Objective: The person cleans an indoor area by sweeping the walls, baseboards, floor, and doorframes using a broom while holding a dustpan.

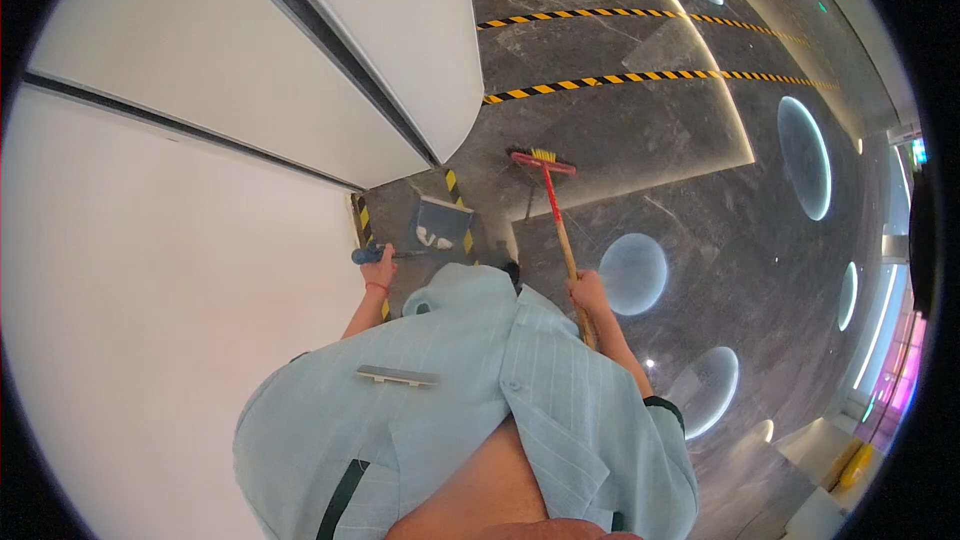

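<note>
My right hand [589,292] grips the wooden handle of a push broom [564,236]. Its red head [543,161], with black and yellow bristles, is on the dark stone floor ahead of me. On the other side, my left hand [381,267] is closed around a long-handled dustpan's blue handle end [367,254]. The blue-grey dustpan [447,219] is low by the floor in front of me, and crumpled white scraps [433,238] lie in it. My shirt hides the lower end of the broom handle.
A white panelled wall [187,255] with dark seams rises close on my left, its rounded corner [469,101] ahead. Yellow-and-black hazard tape [600,81] crosses the grey floor [675,232]. Round lights reflect in its polish. A yellow object [855,466] stands far right.
</note>
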The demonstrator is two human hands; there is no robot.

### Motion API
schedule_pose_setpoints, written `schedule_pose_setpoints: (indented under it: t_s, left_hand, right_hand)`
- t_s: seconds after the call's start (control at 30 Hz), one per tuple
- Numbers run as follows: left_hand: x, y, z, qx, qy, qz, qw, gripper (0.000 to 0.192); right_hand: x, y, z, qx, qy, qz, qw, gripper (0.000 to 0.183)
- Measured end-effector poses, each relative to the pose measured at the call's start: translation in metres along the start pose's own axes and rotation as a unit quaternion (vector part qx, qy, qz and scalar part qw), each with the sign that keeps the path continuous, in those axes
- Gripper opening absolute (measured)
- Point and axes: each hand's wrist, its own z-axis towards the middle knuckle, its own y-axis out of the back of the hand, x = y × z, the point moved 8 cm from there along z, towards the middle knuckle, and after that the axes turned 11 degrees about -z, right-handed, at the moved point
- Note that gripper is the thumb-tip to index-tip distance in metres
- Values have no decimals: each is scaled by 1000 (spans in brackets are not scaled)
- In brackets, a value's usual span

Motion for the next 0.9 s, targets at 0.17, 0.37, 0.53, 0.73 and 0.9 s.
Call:
schedule_pose_setpoints:
  t_s: [0.17,0.37,0.53,0.73,0.9]
  left_hand:
    - [-35,-63,5,7,13,51,999,19]
    - [-49,-129,33,59,-24,61,996,25]
    - [-46,-186,68,47,19,66,997,23]
    - [-49,-269,117,69,30,118,990,25]
    - [-41,-333,166,111,11,148,983,24]
  right_hand:
    - [-69,-2,15,33,-76,-24,996,19]
    - [-103,6,33,38,-177,-141,973,29]
    - [-84,27,103,22,-167,-173,970,28]
    - [0,91,221,21,-136,-174,975,27]
    - [26,150,278,7,-132,-164,978,29]
